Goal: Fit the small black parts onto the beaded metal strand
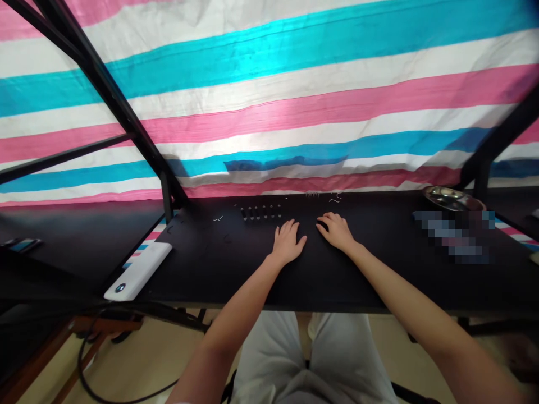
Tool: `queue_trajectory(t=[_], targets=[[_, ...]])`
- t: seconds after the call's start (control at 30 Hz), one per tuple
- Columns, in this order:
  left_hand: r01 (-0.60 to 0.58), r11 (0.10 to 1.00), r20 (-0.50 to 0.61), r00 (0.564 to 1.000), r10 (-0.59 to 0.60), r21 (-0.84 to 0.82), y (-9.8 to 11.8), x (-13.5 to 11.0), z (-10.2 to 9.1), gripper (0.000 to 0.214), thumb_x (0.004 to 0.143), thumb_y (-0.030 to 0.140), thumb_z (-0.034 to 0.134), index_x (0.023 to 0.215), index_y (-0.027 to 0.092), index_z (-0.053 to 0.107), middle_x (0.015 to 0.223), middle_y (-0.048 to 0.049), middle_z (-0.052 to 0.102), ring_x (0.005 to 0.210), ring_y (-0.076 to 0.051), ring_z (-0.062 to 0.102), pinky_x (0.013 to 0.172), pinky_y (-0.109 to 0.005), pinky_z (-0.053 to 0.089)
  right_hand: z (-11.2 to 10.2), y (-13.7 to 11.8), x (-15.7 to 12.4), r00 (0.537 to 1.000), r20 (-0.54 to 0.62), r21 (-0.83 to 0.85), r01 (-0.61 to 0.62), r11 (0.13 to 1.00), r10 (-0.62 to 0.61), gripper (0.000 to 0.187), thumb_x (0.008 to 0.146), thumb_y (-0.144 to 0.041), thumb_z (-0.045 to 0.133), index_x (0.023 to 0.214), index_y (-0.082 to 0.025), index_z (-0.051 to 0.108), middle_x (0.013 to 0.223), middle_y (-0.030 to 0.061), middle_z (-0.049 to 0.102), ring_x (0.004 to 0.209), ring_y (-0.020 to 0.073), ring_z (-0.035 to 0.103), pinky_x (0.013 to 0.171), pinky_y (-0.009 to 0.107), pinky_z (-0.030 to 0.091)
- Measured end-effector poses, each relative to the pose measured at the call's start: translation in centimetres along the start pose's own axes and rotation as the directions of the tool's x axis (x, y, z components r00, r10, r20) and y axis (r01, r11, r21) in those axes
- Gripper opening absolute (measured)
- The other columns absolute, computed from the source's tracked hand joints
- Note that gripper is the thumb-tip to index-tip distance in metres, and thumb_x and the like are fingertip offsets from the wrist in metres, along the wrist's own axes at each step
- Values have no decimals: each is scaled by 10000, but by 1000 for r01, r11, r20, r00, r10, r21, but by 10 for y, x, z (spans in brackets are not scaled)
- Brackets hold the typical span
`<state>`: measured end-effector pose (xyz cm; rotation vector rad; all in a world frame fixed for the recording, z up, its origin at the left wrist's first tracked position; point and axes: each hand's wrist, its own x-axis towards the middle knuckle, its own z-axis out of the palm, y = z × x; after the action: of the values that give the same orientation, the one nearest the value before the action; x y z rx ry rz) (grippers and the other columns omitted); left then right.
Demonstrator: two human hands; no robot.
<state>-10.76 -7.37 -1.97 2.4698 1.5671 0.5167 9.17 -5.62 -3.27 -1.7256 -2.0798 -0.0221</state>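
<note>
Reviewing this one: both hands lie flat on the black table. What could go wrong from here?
1. The rows of small dark cylindrical pieces stand just beyond the left hand; a forward sweep could knock them over.
2. The white rectangular power bank lies at the left front corner of the black table, so a nudge might drop it.
3. The thin pale wire scraps beyond the right hand are tiny and easily brushed away.

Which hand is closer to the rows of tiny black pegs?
The left hand. It lies flat just beside the pegs, while the right hand rests farther along the black table, toward the metal bowl.
</note>
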Motion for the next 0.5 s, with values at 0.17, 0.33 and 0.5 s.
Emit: queue_trajectory(t=[0.17, 0.33, 0.5], targets=[[-41, 995, 97, 995, 31, 95, 5, -2, 6, 663, 865, 576, 187, 1412, 204, 225, 1492, -61, 178, 1373, -252, 112, 1096, -503, 82, 1, 4, -13, 982, 92, -118, -155, 981, 166, 577, 895, -432, 257, 1342, -91, 389, 1394, 141, 371, 1276, 261, 312, 1034, 403, 250], [-33, 992, 131, 991, 16, 125, 7, -1, 6, 684, 858, 596, 139, 1419, 211, 220, 1493, -55, 165, 1374, -250, 116, 1095, -511, 77, 5, 0, -12, 957, 198, -126, -191, 973, 213, 632, 906, -450, 148, 1406, -77, 253, 1473, 112, 221, 1360, 227, 154, 1091, 407, 130], [-34, 992, 141, 990, 17, 120, 7, 0, 6, 692, 855, 602, 131, 1418, 211, 223, 1490, -53, 175, 1373, -251, 123, 1092, -517, 90, 3, -1, -12, 952, 212, -130, -196, 972, 221, 639, 909, -446, 141, 1408, -59, 239, 1478, 109, 198, 1363, 223, 141, 1097, 405, 115]])
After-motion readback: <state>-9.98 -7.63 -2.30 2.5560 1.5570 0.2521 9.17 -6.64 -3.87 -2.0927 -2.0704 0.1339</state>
